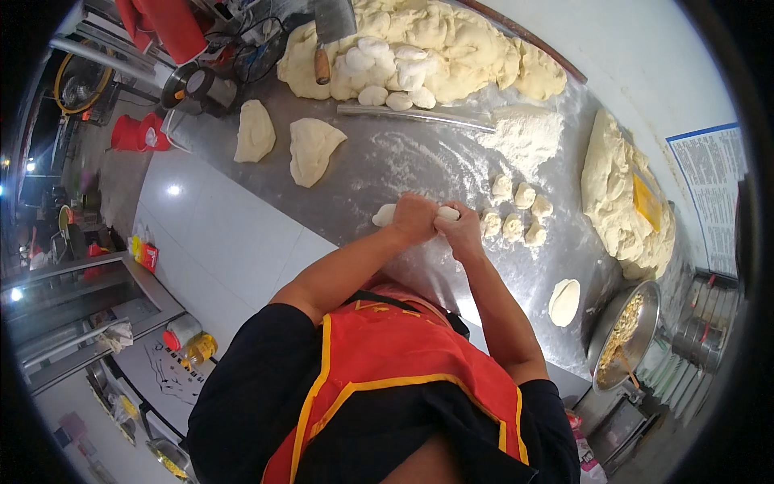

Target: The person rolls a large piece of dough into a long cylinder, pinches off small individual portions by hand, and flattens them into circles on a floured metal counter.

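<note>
My left hand [416, 218] is closed around a piece of dough [384, 215], whose pale end sticks out to the left of the fist. Between the two hands a small rounded knob of dough [448, 213] shows, pinched by the thumb and fingers of my right hand [461, 233]. Whether both bits are one roll is hidden by the left hand. Just right of my hands, several small floured dough pieces [513, 227] lie in loose rows on the grey metal worktop [375, 163]. A flattened oval of dough [564, 302] rests nearer the right edge.
Two dough slabs [315, 151] lie at left. Behind are a metal rod [417, 117], heaped flour [526, 136] and a large dough mass [471, 36] with a cleaver [334, 24]. At right, a yellow scraper [646, 202] touches more dough [617, 193], near a filling bowl [646, 339].
</note>
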A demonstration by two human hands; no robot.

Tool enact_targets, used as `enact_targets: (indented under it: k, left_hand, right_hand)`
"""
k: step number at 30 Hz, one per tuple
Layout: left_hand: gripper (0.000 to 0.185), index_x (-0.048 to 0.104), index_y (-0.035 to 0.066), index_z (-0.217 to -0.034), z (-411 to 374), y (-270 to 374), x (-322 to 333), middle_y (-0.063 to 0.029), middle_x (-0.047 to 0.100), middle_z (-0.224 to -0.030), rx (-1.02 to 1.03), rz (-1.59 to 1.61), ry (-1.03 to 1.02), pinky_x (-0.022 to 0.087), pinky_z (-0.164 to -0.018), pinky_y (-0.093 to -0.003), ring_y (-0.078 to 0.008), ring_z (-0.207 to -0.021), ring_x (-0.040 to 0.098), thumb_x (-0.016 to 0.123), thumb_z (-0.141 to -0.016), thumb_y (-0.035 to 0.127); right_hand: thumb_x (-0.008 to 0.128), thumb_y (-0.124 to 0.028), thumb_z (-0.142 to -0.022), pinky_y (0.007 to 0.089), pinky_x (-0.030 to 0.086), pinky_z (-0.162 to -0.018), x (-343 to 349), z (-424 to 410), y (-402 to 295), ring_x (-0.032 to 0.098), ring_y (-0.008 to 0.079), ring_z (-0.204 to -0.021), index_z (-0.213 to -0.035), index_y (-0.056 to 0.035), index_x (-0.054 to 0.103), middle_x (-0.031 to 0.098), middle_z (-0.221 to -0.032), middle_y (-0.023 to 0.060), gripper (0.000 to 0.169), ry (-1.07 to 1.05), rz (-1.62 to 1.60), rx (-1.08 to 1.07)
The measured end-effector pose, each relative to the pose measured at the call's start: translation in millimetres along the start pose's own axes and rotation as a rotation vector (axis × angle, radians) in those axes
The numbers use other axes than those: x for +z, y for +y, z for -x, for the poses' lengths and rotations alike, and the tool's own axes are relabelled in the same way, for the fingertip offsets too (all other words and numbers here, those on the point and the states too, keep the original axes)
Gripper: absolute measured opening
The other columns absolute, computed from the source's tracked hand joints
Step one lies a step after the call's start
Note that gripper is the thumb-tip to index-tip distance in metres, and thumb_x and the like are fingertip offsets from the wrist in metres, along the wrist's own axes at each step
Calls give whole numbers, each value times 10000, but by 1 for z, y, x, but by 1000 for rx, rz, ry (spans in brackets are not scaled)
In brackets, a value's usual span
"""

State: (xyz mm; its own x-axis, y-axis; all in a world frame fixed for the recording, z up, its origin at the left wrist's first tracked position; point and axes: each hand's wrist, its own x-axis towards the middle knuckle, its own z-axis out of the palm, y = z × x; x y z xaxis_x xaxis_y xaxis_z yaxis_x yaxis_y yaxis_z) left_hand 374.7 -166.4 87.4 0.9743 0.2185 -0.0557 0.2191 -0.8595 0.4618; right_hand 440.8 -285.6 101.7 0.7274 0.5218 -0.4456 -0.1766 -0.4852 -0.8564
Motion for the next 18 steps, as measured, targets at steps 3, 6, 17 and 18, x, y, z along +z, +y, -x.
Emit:
enact_targets:
  k: [3, 6, 17, 18]
  left_hand:
    - [149, 688, 133, -660, -4, 8, -16, -106, 674, -701, -60, -47, -124, 476, -725, -421, -277, -713, 669, 655, -685, 276]
    - [178, 693, 128, -666, -13, -3, -11, -125, 682, -728, -74, -43, -194, 493, -722, -437, -287, -746, 678, 661, -690, 301]
    - [619, 560, 29, -1059, 11, -45, -26, -208, 554, -1067, -151, 89, 156, 397, -908, -471, -388, -1058, 506, 810, -602, 362]
    - [604, 557, 35, -1058, 16, -47, -25, -209, 546, -1076, -182, 81, 156, 382, -916, -479, -394, -1066, 490, 808, -612, 357]
  right_hand:
    - [648, -94, -668, 265, 460, -581, -4, 4, -10, 569, 94, -676, -878, -20, 659, 625, -750, 39, 223, 2, -92, 19]
    - [650, -26, -689, 222, 429, -578, -10, 14, -24, 532, 71, -670, -894, -27, 646, 593, -770, 2, 205, -70, -234, 10]
    - [685, -193, -798, 418, 488, -799, -48, -67, -22, 593, 334, -921, -1134, -23, 539, 568, -1098, 186, 404, 293, 644, -253]
    - [683, -211, -799, 449, 483, -814, -45, -69, -22, 585, 366, -934, -1121, -32, 543, 558, -1105, 199, 395, 247, 746, -177]
